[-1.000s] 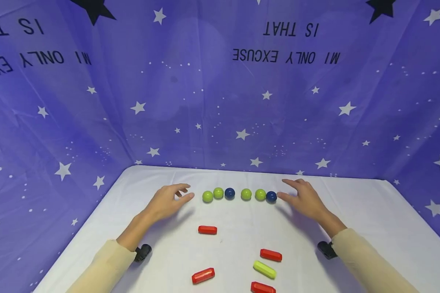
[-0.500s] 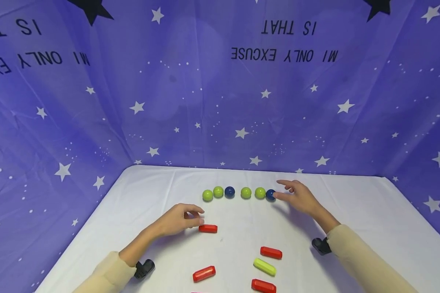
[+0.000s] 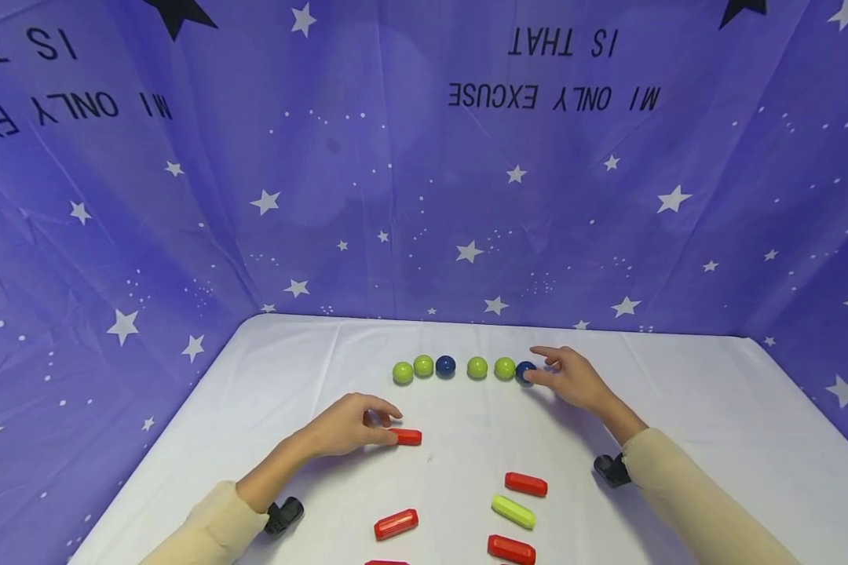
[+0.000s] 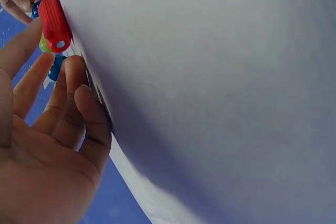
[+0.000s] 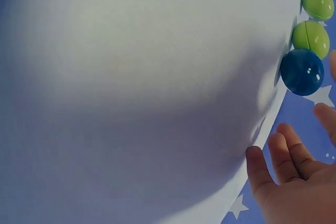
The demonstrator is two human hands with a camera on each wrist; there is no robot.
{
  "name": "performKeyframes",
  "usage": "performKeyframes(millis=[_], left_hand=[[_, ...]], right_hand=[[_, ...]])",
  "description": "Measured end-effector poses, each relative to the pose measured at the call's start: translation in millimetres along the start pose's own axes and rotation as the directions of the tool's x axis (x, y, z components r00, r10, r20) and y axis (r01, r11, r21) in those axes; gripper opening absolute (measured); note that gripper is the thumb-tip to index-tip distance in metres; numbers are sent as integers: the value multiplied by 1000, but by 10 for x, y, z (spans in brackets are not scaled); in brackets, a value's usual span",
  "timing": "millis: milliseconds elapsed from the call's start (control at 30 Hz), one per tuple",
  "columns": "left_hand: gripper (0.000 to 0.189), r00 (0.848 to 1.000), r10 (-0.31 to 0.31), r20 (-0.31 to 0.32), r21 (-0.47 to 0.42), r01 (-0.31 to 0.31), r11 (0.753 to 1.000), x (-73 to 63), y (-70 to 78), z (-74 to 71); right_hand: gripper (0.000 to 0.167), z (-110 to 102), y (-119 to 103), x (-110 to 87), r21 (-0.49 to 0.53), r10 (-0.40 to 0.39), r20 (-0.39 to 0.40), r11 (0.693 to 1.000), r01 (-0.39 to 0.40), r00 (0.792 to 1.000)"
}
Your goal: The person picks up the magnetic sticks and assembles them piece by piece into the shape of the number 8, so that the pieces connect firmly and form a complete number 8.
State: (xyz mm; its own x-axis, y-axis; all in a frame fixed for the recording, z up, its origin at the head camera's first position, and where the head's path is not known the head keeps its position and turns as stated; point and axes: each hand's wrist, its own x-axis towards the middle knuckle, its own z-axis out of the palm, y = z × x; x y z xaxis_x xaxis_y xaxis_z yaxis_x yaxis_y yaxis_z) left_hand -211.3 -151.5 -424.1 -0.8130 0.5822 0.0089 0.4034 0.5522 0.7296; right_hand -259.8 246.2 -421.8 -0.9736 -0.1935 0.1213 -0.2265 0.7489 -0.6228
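My left hand [image 3: 349,426] is at a short red faceted bar [image 3: 411,437], its thumb overlapping the bar's left end in the head view. The left wrist view shows the fingers spread loosely, with the red bar [image 4: 54,22] just past the fingertips and no grip round it. At the right end of a row of balls, my right hand [image 3: 572,380] is beside a dark blue ball [image 3: 524,367], the thumb partly covering it. In the right wrist view that blue ball [image 5: 302,72] sits clear of the visible, loosely bent fingers; the thumb is mostly out of frame.
Left along the row lie several green balls [image 3: 477,367] and another blue ball [image 3: 445,366]. Nearer me are a red bar [image 3: 396,524], a yellow-green bar [image 3: 513,511] and two more red bars [image 3: 526,484]. A purple star-patterned cloth [image 3: 466,196] hangs behind the white table [image 3: 311,345].
My left hand has left the left end of the ball row and come nearer, over to the red bar. The right hand has shifted slightly left to the blue ball.
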Motion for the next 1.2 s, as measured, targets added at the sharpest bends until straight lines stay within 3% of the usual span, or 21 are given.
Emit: performKeyframes(millis=[267, 667, 867, 1200], left_hand=[[16, 1000, 19, -2, 103, -19, 995, 19, 34, 40], [13, 999, 34, -13, 77, -33, 996, 22, 41, 48], [13, 1000, 20, -15, 74, -19, 997, 26, 48, 51], [13, 1000, 3, -16, 61, -2, 998, 23, 42, 52]], right_hand=[[55, 31, 23, 31, -12, -3, 5, 1000, 3, 1000], [51, 72, -23, 58, -20, -8, 16, 1000, 9, 1000], [50, 91, -18, 54, -25, 32, 14, 999, -32, 999], [38, 110, -32, 36, -53, 39, 7, 998, -39, 999]])
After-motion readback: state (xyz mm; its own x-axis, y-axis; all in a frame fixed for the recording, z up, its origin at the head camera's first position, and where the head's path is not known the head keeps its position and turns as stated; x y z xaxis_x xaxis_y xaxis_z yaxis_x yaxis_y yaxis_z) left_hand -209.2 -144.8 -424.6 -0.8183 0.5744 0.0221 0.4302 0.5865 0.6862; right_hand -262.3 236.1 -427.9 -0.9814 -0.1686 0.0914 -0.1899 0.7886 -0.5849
